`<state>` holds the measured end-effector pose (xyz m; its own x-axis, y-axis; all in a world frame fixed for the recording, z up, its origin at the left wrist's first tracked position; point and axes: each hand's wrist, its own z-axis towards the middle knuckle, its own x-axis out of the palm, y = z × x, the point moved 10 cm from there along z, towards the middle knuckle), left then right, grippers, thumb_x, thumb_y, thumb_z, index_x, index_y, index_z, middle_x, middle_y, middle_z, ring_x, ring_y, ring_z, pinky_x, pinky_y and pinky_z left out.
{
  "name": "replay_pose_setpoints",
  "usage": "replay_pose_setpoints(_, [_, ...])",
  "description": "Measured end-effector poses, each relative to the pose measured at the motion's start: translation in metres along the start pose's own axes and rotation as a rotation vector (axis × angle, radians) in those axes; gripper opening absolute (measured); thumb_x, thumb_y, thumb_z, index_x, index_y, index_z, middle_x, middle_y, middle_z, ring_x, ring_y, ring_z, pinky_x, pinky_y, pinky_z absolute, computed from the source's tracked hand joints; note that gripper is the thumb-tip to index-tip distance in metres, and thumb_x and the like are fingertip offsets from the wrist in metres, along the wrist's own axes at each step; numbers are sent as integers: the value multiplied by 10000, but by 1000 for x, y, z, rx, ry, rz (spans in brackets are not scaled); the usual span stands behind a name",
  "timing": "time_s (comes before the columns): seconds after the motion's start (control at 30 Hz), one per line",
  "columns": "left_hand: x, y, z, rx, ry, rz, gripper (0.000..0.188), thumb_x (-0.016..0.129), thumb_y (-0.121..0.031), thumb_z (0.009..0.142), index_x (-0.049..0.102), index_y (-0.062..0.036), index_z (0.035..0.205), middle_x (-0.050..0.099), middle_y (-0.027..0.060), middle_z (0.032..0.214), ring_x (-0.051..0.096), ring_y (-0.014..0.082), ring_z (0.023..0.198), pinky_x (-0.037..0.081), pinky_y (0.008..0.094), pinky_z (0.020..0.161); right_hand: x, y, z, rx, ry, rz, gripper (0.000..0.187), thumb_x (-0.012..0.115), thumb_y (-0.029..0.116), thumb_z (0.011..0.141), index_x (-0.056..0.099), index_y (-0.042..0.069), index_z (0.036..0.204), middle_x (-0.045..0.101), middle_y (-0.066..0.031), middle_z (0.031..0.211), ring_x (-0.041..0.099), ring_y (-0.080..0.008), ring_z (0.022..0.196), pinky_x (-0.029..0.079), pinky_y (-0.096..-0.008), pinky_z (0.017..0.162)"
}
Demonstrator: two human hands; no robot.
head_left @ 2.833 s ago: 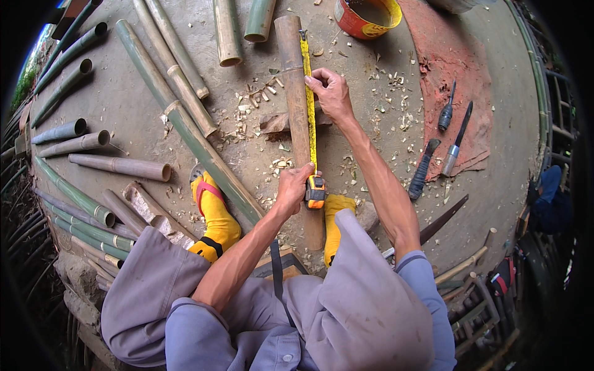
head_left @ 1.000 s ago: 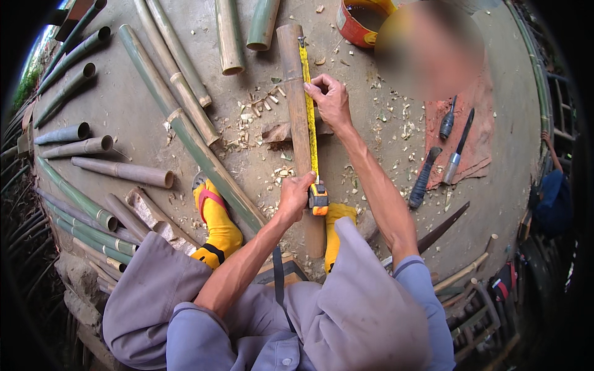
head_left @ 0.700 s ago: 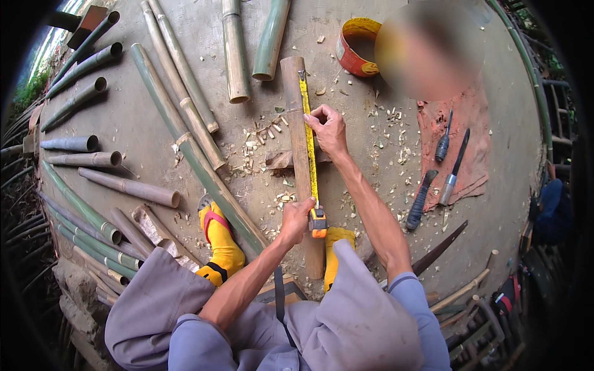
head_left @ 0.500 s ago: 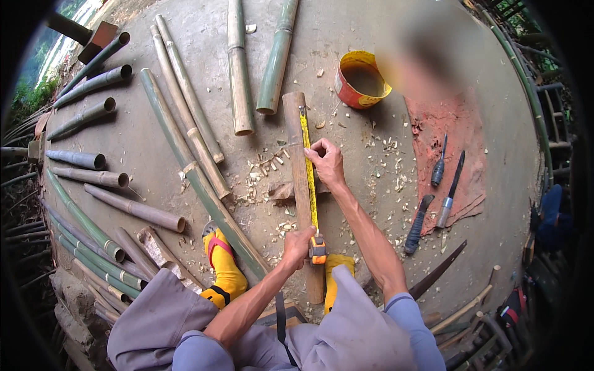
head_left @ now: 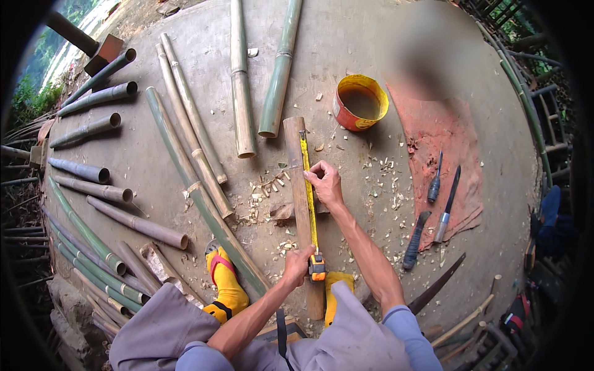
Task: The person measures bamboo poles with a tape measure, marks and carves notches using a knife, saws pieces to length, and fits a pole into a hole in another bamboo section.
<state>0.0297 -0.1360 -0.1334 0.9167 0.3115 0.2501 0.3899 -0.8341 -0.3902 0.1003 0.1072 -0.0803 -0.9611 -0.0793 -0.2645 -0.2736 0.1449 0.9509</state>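
A brown bamboo piece [head_left: 298, 147] lies lengthwise in front of me, between my feet at its near end. Along its upper face runs the yellow blade of a tape measure [head_left: 317, 268], whose orange and black case rests near the lower part. My left hand [head_left: 299, 264] is closed beside the case, its thumb on the blade and its fingers against the bamboo. Farther up, my right hand [head_left: 328, 185] pinches with its fingertips at the blade's right edge; whatever is between them is too small to make out. Under the bamboo sits a wooden block [head_left: 282, 211].
Long bamboo poles [head_left: 197, 195] lie ahead and to the left, with several cut lengths along the left edge. A red and yellow bucket [head_left: 350, 116] stands beyond my right hand. Right of it, a red cloth [head_left: 461, 139] carries a chisel [head_left: 448, 204] and other tools. A saw [head_left: 438, 285] lies near my right arm.
The whole view has tilted slightly, so the scene sits lower in the picture. Both hands keep their places on the tape and bamboo.
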Motion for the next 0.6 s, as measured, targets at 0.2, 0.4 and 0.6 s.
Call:
replay_pose_setpoints(0.2, [-1,1,4,19,15,25,338,547,-252,918,596,80,874,651,167,732,658,241,597,557,326,532,0,-4,2,19,-1,1,197,718,159,758,579,19,761,581,-32,632,524,-101,587,431,-281,546])
replay_pose_setpoints(0.4, [-1,1,3,20,9,15,343,551,-257,913,599,80,871,652,167,730,658,242,596,555,324,531,-1,-5,0,38,-33,-16,227,740,160,739,571,23,803,573,-27,640,519,-100,580,438,-282,543])
replay_pose_setpoints(0.6, [-2,2,3,15,13,23,334,552,-253,911,599,76,869,651,166,729,656,240,590,554,327,530,-6,11,-6,-46,-98,-55,276,745,149,742,541,23,878,570,-43,644,530,-140,568,464,-313,557])
